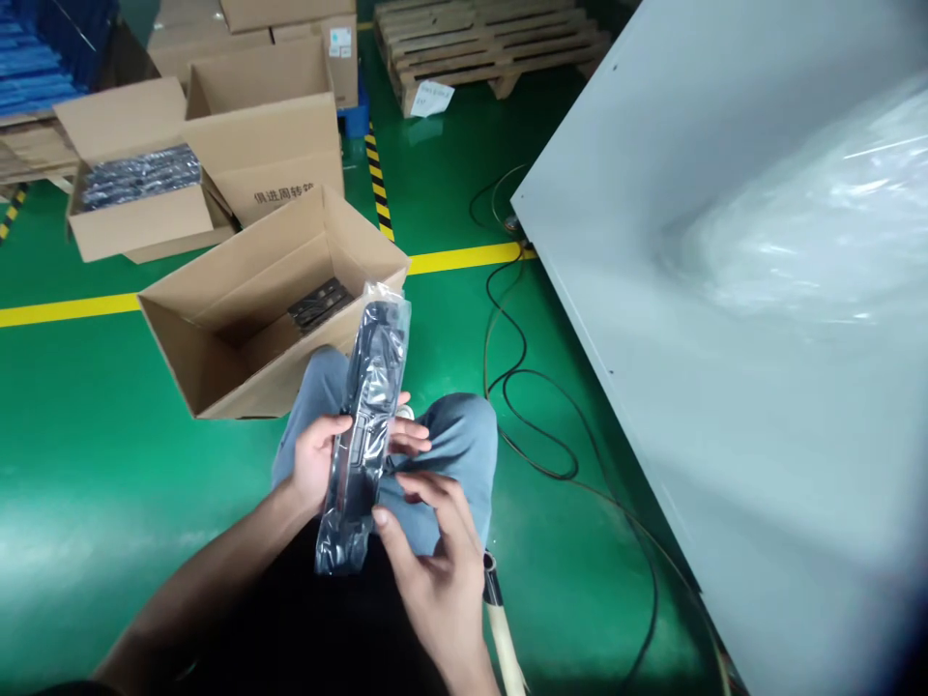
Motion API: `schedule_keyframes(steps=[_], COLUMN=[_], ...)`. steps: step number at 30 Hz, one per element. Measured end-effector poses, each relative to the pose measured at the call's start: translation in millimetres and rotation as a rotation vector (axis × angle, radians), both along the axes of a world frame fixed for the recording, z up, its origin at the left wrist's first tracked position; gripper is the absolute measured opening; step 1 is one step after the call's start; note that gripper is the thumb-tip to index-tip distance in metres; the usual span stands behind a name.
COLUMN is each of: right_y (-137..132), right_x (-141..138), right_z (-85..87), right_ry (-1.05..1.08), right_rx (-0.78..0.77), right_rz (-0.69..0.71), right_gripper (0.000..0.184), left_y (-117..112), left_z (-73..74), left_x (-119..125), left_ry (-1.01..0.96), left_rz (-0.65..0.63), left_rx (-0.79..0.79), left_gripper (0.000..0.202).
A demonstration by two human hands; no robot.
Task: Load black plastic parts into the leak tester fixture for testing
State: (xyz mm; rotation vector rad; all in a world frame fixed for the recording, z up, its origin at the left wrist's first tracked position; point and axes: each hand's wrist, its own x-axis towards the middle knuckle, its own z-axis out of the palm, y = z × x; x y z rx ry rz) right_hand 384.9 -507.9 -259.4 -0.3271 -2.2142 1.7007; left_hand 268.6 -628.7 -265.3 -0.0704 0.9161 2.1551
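Observation:
A long black plastic part sealed in a clear plastic bag (pixel 366 416) is held at a tilt above my lap. My left hand (pixel 313 464) wraps round it from below, with the thumb on its left side and fingertips showing past the right edge. Close to the lower right edge of the bag is my right hand (pixel 442 565), its thumb and curved fingers apart, with nothing gripped between them. Whether the right thumb touches the bag, I cannot tell. Just beyond my knees stands an open cardboard box (pixel 217 338) with a few dark parts (pixel 319 304) inside.
Another open carton (pixel 145 217) at the left holds several bagged dark parts. Taller cartons (pixel 268 145) and a wooden pallet (pixel 493 43) are behind. A large grey panel (pixel 652 290) fills the right. Black cables (pixel 522 372) loop over the green floor beside a pale handle (pixel 504 638).

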Motion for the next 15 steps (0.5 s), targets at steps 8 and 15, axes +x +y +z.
schedule_keyframes(steps=[8,15], right_y=[-4.4,-3.9], right_x=[-2.5,-5.8], right_z=[2.8,10.9], right_ry=[-0.107,-0.078], right_rx=[-0.352,-0.208], right_rz=[0.139,0.044], right_gripper=[0.038,0.024], left_y=[-0.8,5.4], left_z=[8.2,12.2], left_x=[3.5,1.5], left_ry=[-0.005,0.08], left_rz=[-0.075,0.017], left_rx=[-0.011,-0.114], left_gripper=[0.092,0.085])
